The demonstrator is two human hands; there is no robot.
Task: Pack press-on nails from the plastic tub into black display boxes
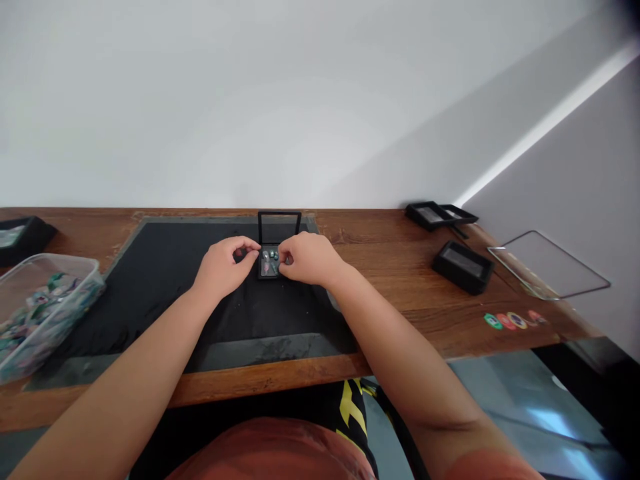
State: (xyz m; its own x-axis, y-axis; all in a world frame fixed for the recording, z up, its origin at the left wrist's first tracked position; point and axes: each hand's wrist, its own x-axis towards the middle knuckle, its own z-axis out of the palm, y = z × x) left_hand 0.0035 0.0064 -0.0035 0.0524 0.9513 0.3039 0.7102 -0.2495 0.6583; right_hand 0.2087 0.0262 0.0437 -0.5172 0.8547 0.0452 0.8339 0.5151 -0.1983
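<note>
A small black case (pixel 269 275) lies on the dark mat, its framed lid (pixel 279 213) standing up at the back. Several tiny shiny pieces, some teal and one pinkish, sit inside on a pale lining. At the case's left rim, the thumb and index finger of my left hand (pixel 223 267) close together on its edge. My right hand (pixel 311 259) reaches over the right side of the case with its fingertips pinched. Whatever those right fingertips hold is too small or hidden to make out, and they cover the case's right part.
A clear plastic tub (pixel 90 267) of wrapped small items stands at the left, with a black box (pixel 43 233) behind it. On the right lie an open black case (pixel 430 215), a black box (pixel 463 267), round stickers (pixel 515 320) and a wire frame (pixel 583 295).
</note>
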